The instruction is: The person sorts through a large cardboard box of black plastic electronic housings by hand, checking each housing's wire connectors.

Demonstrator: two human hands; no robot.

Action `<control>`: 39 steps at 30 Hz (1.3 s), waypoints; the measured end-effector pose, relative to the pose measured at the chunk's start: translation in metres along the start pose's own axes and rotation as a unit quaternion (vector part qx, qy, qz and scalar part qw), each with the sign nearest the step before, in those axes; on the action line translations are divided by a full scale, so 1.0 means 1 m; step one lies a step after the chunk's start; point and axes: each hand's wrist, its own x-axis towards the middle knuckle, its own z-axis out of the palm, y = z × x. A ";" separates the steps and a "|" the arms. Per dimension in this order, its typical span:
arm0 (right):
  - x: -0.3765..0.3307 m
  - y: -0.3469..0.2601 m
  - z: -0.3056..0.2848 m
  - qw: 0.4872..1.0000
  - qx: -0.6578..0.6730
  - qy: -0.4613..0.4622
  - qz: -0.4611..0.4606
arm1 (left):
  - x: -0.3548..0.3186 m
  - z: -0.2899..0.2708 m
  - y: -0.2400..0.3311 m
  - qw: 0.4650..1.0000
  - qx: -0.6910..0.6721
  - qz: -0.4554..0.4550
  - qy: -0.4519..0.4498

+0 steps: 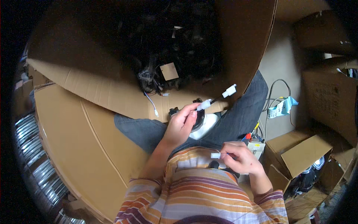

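Note:
My left hand (179, 126) is closed in a pinch on a white plastic plug connector (204, 105), held over my lap. A short dark lead runs from there toward a second white connector (229, 90), which hangs free past the fingertips. Beneath that hand sits a round black part (199, 120), partly hidden by the fingers, with something white (209, 126) under it. Close to my shirt, my right hand (240, 158) pinches a thin wire. A small white connector (215, 155) sticks out leftward from its fingers.
In front stands a large open carton (93, 86) with dark parts inside, a tan square piece (169, 71) among them. A closed carton (74, 130) lies left, beside stacked shiny metal rings (39, 160). Rightward are a white device (256, 147) with wires and an open box (305, 156).

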 end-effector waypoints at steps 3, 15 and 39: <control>-0.004 -0.002 0.004 1.000 0.014 -0.005 0.001 | -0.013 -0.008 -0.003 0.998 -0.030 -0.009 -0.055; -0.018 -0.008 -0.001 0.999 0.045 0.013 0.004 | -0.039 -0.013 0.000 0.975 0.048 0.134 -0.169; -0.015 -0.030 -0.002 0.999 -0.025 0.040 0.000 | -0.051 -0.016 0.000 0.899 0.300 0.291 -0.130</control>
